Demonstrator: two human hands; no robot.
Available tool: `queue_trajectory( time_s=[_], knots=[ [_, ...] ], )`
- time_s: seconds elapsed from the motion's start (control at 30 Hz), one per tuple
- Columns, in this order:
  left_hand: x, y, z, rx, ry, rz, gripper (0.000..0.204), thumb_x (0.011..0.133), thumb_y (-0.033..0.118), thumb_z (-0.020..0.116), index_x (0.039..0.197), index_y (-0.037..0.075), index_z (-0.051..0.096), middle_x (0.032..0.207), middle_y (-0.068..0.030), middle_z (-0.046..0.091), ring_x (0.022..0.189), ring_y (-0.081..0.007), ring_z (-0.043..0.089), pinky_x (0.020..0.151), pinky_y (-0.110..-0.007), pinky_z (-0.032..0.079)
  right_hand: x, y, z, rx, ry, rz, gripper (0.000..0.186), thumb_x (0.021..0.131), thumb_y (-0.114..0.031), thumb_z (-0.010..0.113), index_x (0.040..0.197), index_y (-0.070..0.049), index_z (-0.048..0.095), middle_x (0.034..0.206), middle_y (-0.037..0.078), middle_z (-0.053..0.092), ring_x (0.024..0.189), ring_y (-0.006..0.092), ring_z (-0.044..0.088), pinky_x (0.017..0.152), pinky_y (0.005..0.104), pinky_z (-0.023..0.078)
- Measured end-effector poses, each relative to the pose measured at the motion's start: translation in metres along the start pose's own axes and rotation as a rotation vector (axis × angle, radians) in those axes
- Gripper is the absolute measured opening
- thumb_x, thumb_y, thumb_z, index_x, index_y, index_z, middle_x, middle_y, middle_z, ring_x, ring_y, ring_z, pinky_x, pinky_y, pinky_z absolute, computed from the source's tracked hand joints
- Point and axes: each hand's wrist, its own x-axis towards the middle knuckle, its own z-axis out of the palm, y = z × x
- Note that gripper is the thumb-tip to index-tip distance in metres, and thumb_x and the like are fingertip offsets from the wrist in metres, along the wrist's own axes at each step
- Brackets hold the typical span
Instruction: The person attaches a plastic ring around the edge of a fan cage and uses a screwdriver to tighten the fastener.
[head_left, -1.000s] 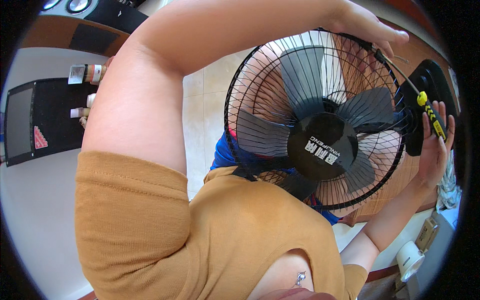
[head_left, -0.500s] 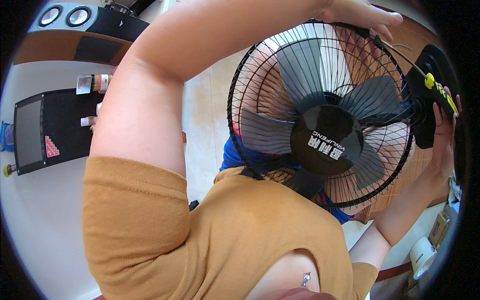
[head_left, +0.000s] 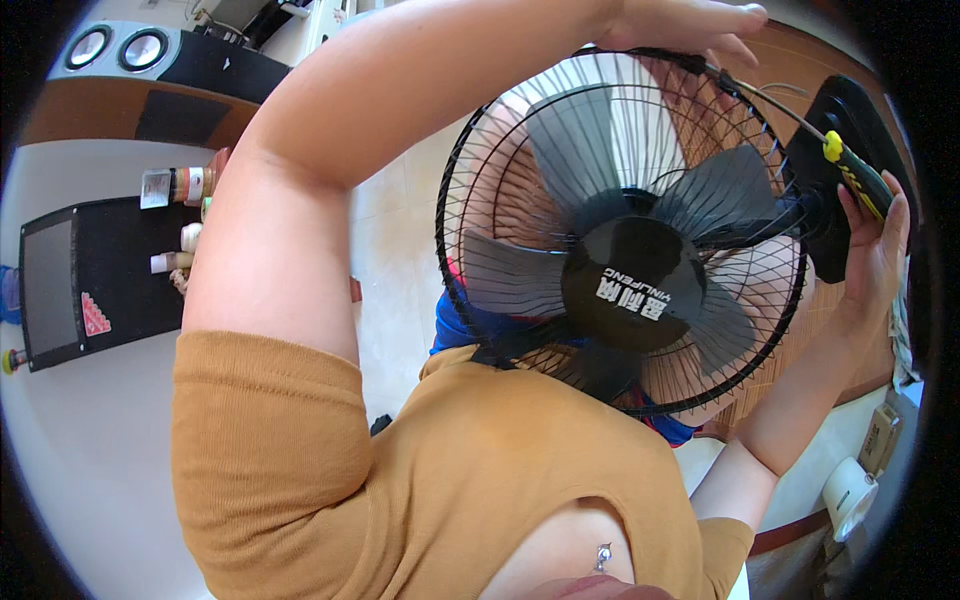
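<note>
A black table fan [head_left: 633, 285] with a round wire cage and grey blades rests against my lap, its front facing up. My left hand [head_left: 685, 25] is at the far rim of the cage, gripping it, with some fingers stretched past the edge; part of the grip is hidden. In my right hand [head_left: 872, 235] is a screwdriver [head_left: 860, 172] with a dark handle, yellow markings and a yellow collar. My fingers and palm are around the handle's end. Its shaft slants to a dark clip on the cage rim, beside my left fingers; the tip is hard to make out.
The fan's black base [head_left: 835, 235] sticks out at the right, above a brown slatted mat [head_left: 790, 365]. Left stand a black panel-shaped table [head_left: 120, 270] with small bottles [head_left: 178, 187] and a speaker [head_left: 140, 50]. A white roll-shaped object [head_left: 850, 495] is at lower right.
The fan and both hands appear slightly further left as the view shifts. My right fingers have changed position on the screwdriver handle, which looks turned. My left hand keeps its place at the rim.
</note>
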Motion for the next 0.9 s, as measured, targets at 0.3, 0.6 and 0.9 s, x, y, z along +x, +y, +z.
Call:
queue_trajectory(
  time_s=[0.3, 0.6, 0.9],
  knots=[
    [0.005, -0.006, 0.001, -0.269, -0.137, -0.018, 0.093, 0.084, 0.076, 0.009, 0.147, 0.008, 0.012, 0.141, -0.0227, 0.034, 0.121, -0.0268, 0.044, 0.090, -0.034, 0.043, 0.003, -0.004, 0.003, 0.191, -0.050, -0.004, 0.035, 0.089, -0.026, 0.062, 0.109, 0.002, 0.058, 0.100, 0.014, 0.064, 0.089, 0.0191, 0.066, 0.069, 0.0243, 0.057],
    [-0.004, -0.003, 0.000, -0.302, -0.118, -0.019, 0.092, 0.084, 0.075, 0.012, 0.146, 0.007, 0.017, 0.127, -0.0149, 0.049, 0.098, -0.0185, 0.057, 0.078, -0.027, 0.047, -0.022, -0.030, 0.018, 0.262, -0.200, -0.038, 0.039, 0.096, -0.027, 0.050, 0.121, 0.004, 0.049, 0.112, 0.018, 0.059, 0.102, 0.0199, 0.061, 0.072, 0.0242, 0.056],
    [-0.013, -0.006, 0.000, -0.262, -0.140, 0.019, 0.089, 0.086, 0.073, 0.009, 0.146, 0.007, 0.018, 0.125, -0.0124, 0.054, 0.101, -0.0167, 0.057, 0.080, -0.028, 0.045, -0.029, -0.018, 0.028, 0.392, -0.207, 0.192, 0.047, 0.095, -0.032, 0.050, 0.126, 0.002, 0.046, 0.107, 0.016, 0.060, 0.097, 0.0198, 0.063, 0.069, 0.0272, 0.058]
  ],
)
